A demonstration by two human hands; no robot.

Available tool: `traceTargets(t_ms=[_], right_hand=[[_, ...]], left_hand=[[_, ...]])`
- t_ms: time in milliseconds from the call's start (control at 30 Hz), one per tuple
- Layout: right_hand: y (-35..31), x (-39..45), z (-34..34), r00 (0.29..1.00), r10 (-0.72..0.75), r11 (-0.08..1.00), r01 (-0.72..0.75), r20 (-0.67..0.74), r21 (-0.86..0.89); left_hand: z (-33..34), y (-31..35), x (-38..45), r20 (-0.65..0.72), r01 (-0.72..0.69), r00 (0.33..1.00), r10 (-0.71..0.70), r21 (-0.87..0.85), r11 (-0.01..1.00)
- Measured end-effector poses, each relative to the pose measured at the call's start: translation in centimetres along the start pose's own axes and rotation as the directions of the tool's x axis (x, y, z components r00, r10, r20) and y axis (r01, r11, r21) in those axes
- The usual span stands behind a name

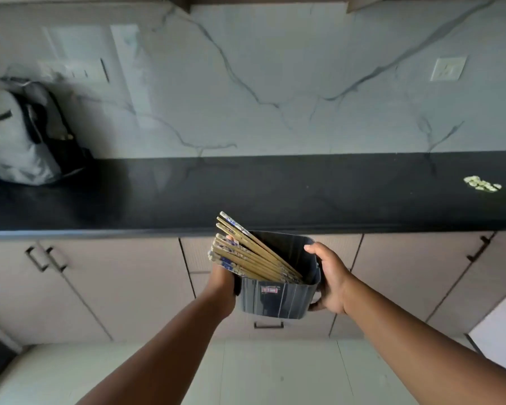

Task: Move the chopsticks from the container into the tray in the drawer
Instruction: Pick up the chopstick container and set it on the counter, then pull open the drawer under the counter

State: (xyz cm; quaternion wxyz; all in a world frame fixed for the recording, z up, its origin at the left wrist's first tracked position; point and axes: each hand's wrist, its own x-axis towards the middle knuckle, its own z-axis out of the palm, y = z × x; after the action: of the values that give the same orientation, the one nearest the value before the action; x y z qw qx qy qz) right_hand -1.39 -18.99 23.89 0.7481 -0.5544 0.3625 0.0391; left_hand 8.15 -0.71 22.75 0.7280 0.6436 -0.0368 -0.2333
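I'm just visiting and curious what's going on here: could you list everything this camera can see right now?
Dark grey ribbed plastic container: one, held in the air in front of the counter edge, small label on its near wall.
Tan wooden chopsticks with blue-and-white patterned tops: a bundle, leaning out over the container's left rim.
Black stone counter: one, across the middle.
White marble-look wall with grey veins: behind the counter.
White and black bag: one, on the counter, far left.
Pale small pieces: a little cluster, on the counter, right.
White wall socket: one, upper right.
Beige cabinet fronts with black handles: several, below the counter.
Left hand: grips the container's left side.
Right hand: grips its right side.
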Motion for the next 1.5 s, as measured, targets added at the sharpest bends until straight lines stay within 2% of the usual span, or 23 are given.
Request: traceTargets(t_ms=[100, 167, 367, 467, 600, 767, 933, 1100, 1233, 1300, 1367, 1433, 1467, 1500], right_hand=[[-4.7, 3.4, 1.1, 0.996, -0.041, 0.999, 0.042, -0.077, 0.018], [-7.5, 5.3, 1.5, 0.989, -0.068, 0.997, 0.071, -0.134, 0.019], [-13.8, 12.4, 0.9, 0.972, -0.116, 0.99, 0.13, -0.207, 0.057], [-16.7, 17.0, 0.5, 0.975, -0.087, 0.991, 0.105, -0.205, 0.08], [-19.7, 22.5, 0.3, 0.989, -0.021, 0.996, 0.033, -0.145, 0.085], [-23.3, 28.1, -0.2, 0.995, -0.034, 0.998, 0.04, -0.099, 0.055], [-24.1, 32.2, -0.6, 0.998, -0.015, 0.999, 0.017, -0.063, 0.029], [-24.1, 34.5, 0.1, 0.994, -0.044, 0.999, 0.044, -0.104, -0.002], [-23.7, 35.3, 0.4, 0.988, -0.089, 0.996, 0.089, -0.128, -0.003], [-23.3, 35.4, 0.4, 0.983, -0.131, 0.99, 0.137, -0.13, 0.043], [-22.6, 35.4, 0.3, 0.966, -0.195, 0.97, 0.215, -0.169, 0.11], [-21.1, 35.3, -0.1, 0.934, -0.249, 0.956, 0.279, -0.257, 0.091], [-20.2, 35.2, -0.4, 0.909, -0.287, 0.95, 0.311, -0.303, 0.034], [-19.1, 35.0, -0.7, 0.879, -0.346, 0.936, 0.347, -0.327, -0.059]], left_hand=[[0.4, 3.3, 5.6, 0.152, -0.137, 0.98, 0.129, 0.042, 0.99], [1.4, 5.0, 9.0, 0.171, -0.14, 0.976, 0.135, 0.021, 0.99], [4.7, 6.5, 18.4, 0.127, 0.006, 0.992, -0.005, -0.005, 1.0], [6.4, 7.3, 23.2, 0.051, -0.005, 0.999, 0.009, -0.071, 0.997], [7.5, 8.1, 28.4, -0.041, -0.007, 0.999, 0.005, -0.067, 0.998], [9.2, 9.2, 33.5, -0.157, 0.009, 0.987, -0.027, -0.112, 0.994], [9.3, 8.6, 36.6, -0.212, 0.06, 0.974, -0.079, -0.097, 0.993], [8.8, 8.6, 39.2, -0.263, 0.086, 0.958, -0.111, -0.107, 0.991], [7.8, 8.0, 40.5, -0.246, 0.101, 0.962, -0.118, -0.082, 0.992], [7.1, 7.4, 40.9, -0.23, 0.118, 0.966, -0.119, -0.017, 0.993], [6.0, 6.6, 40.7, -0.218, 0.116, 0.972, -0.085, 0.131, 0.985], [4.5, 5.4, 39.9, -0.176, 0.006, 0.982, 0.064, 0.369, 0.929], [3.5, 4.4, 39.4, -0.114, -0.082, 0.979, 0.168, 0.536, 0.84], [2.6, 3.3, 38.8, 0.005, -0.179, 0.967, 0.253, 0.722, 0.668]])
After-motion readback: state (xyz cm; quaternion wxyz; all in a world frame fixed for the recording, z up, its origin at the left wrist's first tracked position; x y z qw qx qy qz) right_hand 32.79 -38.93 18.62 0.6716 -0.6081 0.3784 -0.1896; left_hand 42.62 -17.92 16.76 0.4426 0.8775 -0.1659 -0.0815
